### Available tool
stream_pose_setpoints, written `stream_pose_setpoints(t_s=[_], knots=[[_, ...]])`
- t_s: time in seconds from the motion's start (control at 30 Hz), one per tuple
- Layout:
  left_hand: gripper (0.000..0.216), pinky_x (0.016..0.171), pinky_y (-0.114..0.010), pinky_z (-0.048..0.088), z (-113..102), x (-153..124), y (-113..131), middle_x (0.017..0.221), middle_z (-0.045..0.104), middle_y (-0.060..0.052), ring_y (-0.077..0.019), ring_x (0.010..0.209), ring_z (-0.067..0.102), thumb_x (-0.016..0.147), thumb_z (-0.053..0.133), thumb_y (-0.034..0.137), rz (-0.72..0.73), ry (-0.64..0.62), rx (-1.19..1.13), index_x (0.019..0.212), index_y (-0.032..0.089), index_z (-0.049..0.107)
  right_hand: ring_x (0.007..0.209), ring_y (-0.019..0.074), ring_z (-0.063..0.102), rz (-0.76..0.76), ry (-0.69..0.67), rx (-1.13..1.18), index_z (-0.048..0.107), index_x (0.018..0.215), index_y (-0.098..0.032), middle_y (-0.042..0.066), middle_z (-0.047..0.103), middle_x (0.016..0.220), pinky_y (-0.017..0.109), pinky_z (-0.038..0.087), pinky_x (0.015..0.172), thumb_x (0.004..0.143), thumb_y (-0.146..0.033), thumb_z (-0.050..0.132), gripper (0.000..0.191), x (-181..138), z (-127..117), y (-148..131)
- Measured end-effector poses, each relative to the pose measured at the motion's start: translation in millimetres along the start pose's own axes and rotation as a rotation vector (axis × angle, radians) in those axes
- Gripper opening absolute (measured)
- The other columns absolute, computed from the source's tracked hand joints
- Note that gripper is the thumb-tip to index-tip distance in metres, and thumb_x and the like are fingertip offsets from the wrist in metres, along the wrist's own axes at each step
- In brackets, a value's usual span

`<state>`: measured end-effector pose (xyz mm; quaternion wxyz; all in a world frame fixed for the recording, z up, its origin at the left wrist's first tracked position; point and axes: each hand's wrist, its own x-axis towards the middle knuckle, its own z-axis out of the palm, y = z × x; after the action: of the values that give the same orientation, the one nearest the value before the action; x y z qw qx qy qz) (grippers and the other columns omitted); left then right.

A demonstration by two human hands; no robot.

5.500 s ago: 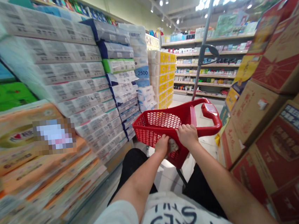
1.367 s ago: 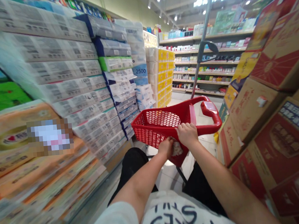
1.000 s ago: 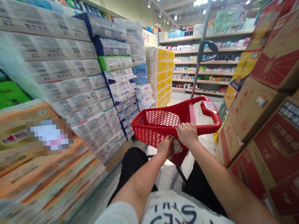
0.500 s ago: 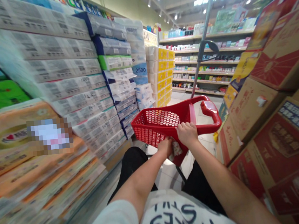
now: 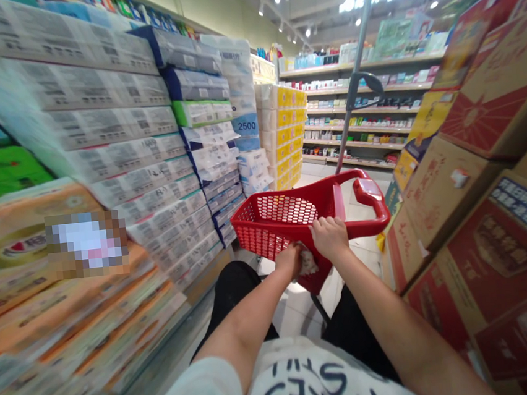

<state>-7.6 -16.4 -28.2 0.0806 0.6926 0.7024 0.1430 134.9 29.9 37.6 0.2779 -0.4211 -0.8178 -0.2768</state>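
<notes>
A small red shopping cart (image 5: pixel 360 228) with a perforated basket stands in front of me, between my knees. My right hand (image 5: pixel 331 237) is closed over its near upper rim, beside the handle. Lower and to the left, my left hand (image 5: pixel 289 262) is closed against the cart's near side. What its fingers hold, if anything, is hidden. Right beside those fingers, a ragged pale patch (image 5: pixel 309 261) shows on the red panel; I cannot tell whether it is a worn sticker or something loose. The basket's inside is only partly visible.
Tall stacks of wrapped tissue packs (image 5: pixel 121 124) line the left, with orange packs (image 5: pixel 16 246) nearer. Cardboard cartons (image 5: pixel 449 186) are piled close on the right. A grey pole (image 5: pixel 351 99) rises behind the cart, and stocked shelves (image 5: pixel 365 88) stand at the back.
My left hand has shifted slightly left along the cart's side, showing more of the pale patch. My right hand keeps its grip on the rim, and the cart looks nearly still.
</notes>
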Motion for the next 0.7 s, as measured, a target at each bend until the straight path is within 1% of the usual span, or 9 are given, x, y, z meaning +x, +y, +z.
stream_pose_setpoints(t_s=[0.1, 0.27, 0.4, 0.6, 0.7], knots=[[0.036, 0.081, -0.031, 0.046, 2.6, -0.5, 1.3, 0.126, 0.057, -0.005, -0.0226, 0.101, 0.061, 0.089, 0.041, 0.025, 0.018, 0.008, 0.005, 0.121, 0.029, 0.056, 0.073, 0.0198, 0.046, -0.006, 0.006, 0.002, 0.059, 0.075, -0.017, 0.007, 0.060, 0.074, 0.036, 0.021, 0.074, 0.094, -0.029, 0.040, 0.030, -0.1, 0.7, 0.0], [0.035, 0.081, -0.033, 0.046, 5.0, 2.0, 2.8, 0.121, 0.061, -0.006, -0.0249, 0.099, 0.063, 0.085, 0.043, 0.019, 0.046, -0.064, 0.029, 0.113, 0.027, 0.062, 0.072, 0.0199, 0.046, -0.004, 0.009, -0.004, 0.059, 0.075, -0.017, 0.007, 0.060, 0.074, 0.036, 0.021, 0.073, 0.093, -0.029, 0.042, 0.028, -0.1, 0.4, 0.5], [0.035, 0.080, -0.031, 0.046, 3.0, 2.9, 3.4, 0.122, 0.060, -0.005, -0.0242, 0.099, 0.062, 0.086, 0.043, 0.023, 0.056, -0.010, 0.002, 0.116, 0.028, 0.061, 0.073, 0.0200, 0.046, -0.007, 0.012, -0.008, 0.059, 0.074, -0.017, 0.006, 0.060, 0.073, 0.036, 0.021, 0.074, 0.093, -0.029, 0.042, 0.028, 0.2, 0.2, 0.6], [0.036, 0.081, -0.030, 0.045, 1.7, 2.2, 3.1, 0.120, 0.061, -0.004, -0.0240, 0.101, 0.062, 0.085, 0.045, 0.020, 0.055, -0.030, -0.009, 0.115, 0.029, 0.063, 0.073, 0.0198, 0.046, -0.005, 0.013, -0.011, 0.059, 0.075, -0.017, 0.006, 0.060, 0.074, 0.036, 0.021, 0.074, 0.093, -0.030, 0.043, 0.028, 0.4, 1.2, 0.6], [0.036, 0.081, -0.031, 0.046, 2.5, 2.6, 3.0, 0.124, 0.059, -0.005, -0.0235, 0.099, 0.062, 0.088, 0.043, 0.023, 0.068, 0.017, -0.023, 0.118, 0.029, 0.061, 0.073, 0.0200, 0.046, -0.005, 0.019, -0.009, 0.059, 0.074, -0.017, 0.007, 0.060, 0.074, 0.036, 0.022, 0.075, 0.093, -0.030, 0.043, 0.027, 0.4, 1.4, 0.5]])
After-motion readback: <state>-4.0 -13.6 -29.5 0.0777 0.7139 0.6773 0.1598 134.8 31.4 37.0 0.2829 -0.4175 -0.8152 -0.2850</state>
